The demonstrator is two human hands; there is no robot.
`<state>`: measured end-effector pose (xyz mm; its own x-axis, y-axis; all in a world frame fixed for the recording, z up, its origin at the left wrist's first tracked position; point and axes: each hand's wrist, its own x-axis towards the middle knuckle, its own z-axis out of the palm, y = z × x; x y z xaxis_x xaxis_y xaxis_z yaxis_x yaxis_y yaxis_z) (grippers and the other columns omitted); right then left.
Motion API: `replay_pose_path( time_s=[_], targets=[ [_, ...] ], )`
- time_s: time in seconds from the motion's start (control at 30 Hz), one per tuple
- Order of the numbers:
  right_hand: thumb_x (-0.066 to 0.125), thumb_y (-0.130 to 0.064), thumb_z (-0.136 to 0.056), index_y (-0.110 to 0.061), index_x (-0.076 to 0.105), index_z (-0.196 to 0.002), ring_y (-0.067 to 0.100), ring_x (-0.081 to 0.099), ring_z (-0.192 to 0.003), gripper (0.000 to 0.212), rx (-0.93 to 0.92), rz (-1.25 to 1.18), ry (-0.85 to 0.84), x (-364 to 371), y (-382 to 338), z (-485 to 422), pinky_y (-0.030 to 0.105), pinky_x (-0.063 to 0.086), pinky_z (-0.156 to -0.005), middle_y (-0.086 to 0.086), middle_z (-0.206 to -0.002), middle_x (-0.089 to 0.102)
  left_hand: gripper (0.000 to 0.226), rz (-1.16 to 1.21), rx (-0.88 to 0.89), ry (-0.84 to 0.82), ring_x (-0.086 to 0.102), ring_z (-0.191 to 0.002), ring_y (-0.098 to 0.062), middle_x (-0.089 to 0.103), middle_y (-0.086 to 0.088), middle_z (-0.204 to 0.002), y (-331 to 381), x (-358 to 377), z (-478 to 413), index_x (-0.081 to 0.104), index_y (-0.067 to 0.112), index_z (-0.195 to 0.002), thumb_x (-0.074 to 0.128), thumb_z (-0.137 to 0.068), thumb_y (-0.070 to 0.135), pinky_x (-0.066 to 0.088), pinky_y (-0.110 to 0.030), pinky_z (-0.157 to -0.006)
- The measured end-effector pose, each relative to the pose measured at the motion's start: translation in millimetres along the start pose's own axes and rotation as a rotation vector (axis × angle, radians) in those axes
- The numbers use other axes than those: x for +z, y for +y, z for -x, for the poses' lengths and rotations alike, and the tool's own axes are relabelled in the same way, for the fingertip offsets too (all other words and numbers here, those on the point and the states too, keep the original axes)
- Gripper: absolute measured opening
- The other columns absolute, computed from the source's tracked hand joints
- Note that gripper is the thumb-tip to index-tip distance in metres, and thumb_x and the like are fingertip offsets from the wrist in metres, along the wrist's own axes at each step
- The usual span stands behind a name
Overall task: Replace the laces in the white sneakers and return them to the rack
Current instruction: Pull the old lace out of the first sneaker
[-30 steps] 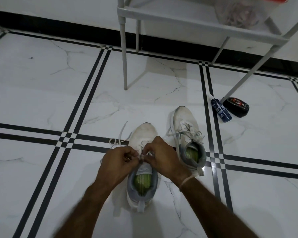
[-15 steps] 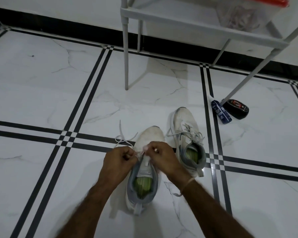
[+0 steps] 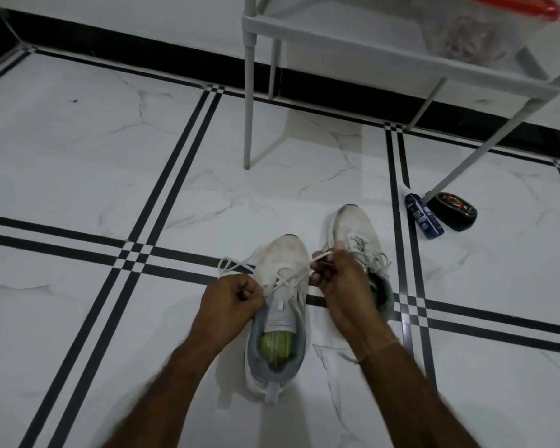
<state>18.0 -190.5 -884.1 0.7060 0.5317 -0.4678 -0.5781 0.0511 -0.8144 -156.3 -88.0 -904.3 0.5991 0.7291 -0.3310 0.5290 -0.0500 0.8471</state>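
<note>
White lace runs taut in a cross over the tongue of the near sneaker, which stands on the marble floor at lower centre of the frame. The left hand has its grip clamped on one strand just left of the eyelets. The right hand, a little higher and to the right, pinches the other strand between thumb and fingertips. A loose loop of lace trails to the upper left of the left hand.

As I judge it, the risks are these. Nothing pins the sneaker down, so a harder tug on one side could drag or tip it. Uneven pulling could leave one end too short or draw it out of its eyelet. The loose loop could also catch under the left hand.

The near sneaker's long axis runs nearly straight up the frame, heel toward the bottom edge, toe toward the top and leaning slightly right. The second sneaker sits just beside it on the right and further up. Its toe likewise points toward the rack at upper right, and its heel is partly hidden behind the right hand.
</note>
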Motion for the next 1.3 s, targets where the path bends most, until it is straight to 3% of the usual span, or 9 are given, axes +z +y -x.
replay_pose_path(
  time_s=[0.3, 0.5, 0.67, 0.77, 0.93, 1.03, 1.13, 1.2, 1.3],
  targets=[
    [0.072, -0.034, -0.091, -0.018, 0.069, -0.084, 0.01, 0.064, -0.075, 0.017, -0.461, 1.271, -0.494, 6, 46, 1, 0.03, 0.048, -0.068, -0.009, -0.079, 0.069, 0.014, 0.002, -0.011, 0.032, 0.065, -0.059, -0.017, 0.068, 0.001, -0.061, -15, -6, 3, 0.069, 0.018, -0.07, 0.074, -0.082, 0.015, 0.06, -0.047, -0.065],
    [0.046, -0.017, -0.109, -0.004, 0.06, -0.099, 0.013, 0.059, -0.07, 0.022, -0.07, 0.11, -0.119, -9, 7, -5, 0.026, 0.048, -0.061, 0.009, -0.09, 0.072, 0.014, 0.029, -0.019, 0.006, 0.06, -0.056, -0.013, 0.068, -0.001, -0.062, -9, -3, 0, 0.068, 0.017, -0.069, 0.072, -0.082, 0.013, 0.058, -0.049, -0.068],
    [0.066, -0.045, -0.094, -0.015, 0.057, -0.091, 0.018, 0.063, -0.077, 0.031, -0.278, 1.083, -0.443, 13, 49, 4, 0.032, 0.05, -0.069, 0.001, -0.085, 0.068, 0.014, 0.014, -0.049, 0.055, 0.066, -0.064, -0.026, 0.067, 0.0, -0.061, -18, -11, 6, 0.069, 0.017, -0.07, 0.075, -0.081, 0.02, 0.059, -0.048, -0.068],
    [0.054, -0.05, -0.09, -0.018, 0.06, -0.079, 0.02, 0.062, -0.076, 0.034, -0.414, 1.194, -0.382, 12, 57, 3, 0.03, 0.041, -0.068, 0.0, -0.079, 0.065, 0.011, -0.004, -0.021, 0.019, 0.067, -0.065, -0.025, 0.068, 0.001, -0.062, -12, -6, 5, 0.068, 0.018, -0.069, 0.074, -0.079, 0.021, 0.06, -0.05, -0.068],
    [0.043, -0.016, -0.109, -0.015, 0.054, -0.097, 0.013, 0.059, -0.064, 0.016, 0.061, -0.055, -0.036, -2, 7, 5, 0.022, 0.047, -0.054, 0.006, -0.085, 0.065, 0.008, 0.033, -0.027, -0.014, 0.069, -0.067, -0.024, 0.07, 0.001, -0.066, -11, -6, 3, 0.067, 0.025, -0.07, 0.07, -0.077, 0.023, 0.06, -0.051, -0.071],
    [0.052, -0.015, -0.105, -0.014, 0.055, -0.108, 0.016, 0.058, -0.068, 0.004, -0.043, 0.481, -0.075, -4, 2, -3, 0.024, 0.047, -0.053, 0.008, -0.09, 0.063, 0.011, 0.018, 0.001, 0.045, 0.067, -0.071, -0.017, 0.07, 0.005, -0.076, -16, -9, 9, 0.069, 0.031, -0.08, 0.063, -0.071, 0.032, 0.06, -0.045, -0.075],
    [0.071, -0.018, -0.092, -0.016, 0.054, -0.129, 0.027, 0.059, -0.115, 0.04, -0.359, 1.363, -0.094, -11, 22, -3, 0.033, 0.053, -0.083, 0.012, -0.14, 0.048, 0.038, -0.076, 0.134, 0.045, 0.063, -0.086, -0.006, 0.064, 0.011, -0.103, -12, -2, 10, 0.071, 0.033, -0.11, 0.06, -0.074, 0.038, 0.056, -0.031, -0.081],
    [0.076, -0.032, -0.088, -0.019, 0.054, -0.131, 0.027, 0.053, -0.126, 0.05, -0.581, 1.405, 0.017, -9, 23, 7, 0.035, 0.054, -0.087, 0.011, -0.15, 0.04, 0.037, -0.088, 0.18, -0.006, 0.063, -0.094, -0.007, 0.062, 0.012, -0.107, -7, 4, 1, 0.073, 0.032, -0.113, 0.061, -0.079, 0.04, 0.054, -0.031, -0.087],
    [0.079, -0.051, -0.08, -0.021, 0.058, -0.102, 0.018, 0.062, -0.093, 0.043, -0.524, 1.327, -0.035, -12, 18, 19, 0.033, 0.053, -0.07, -0.001, -0.106, 0.062, 0.021, -0.081, 0.175, -0.05, 0.062, -0.099, -0.005, 0.063, 0.011, -0.106, -5, 9, -14, 0.07, 0.04, -0.107, 0.068, -0.09, 0.029, 0.053, -0.029, -0.092]
  ],
)
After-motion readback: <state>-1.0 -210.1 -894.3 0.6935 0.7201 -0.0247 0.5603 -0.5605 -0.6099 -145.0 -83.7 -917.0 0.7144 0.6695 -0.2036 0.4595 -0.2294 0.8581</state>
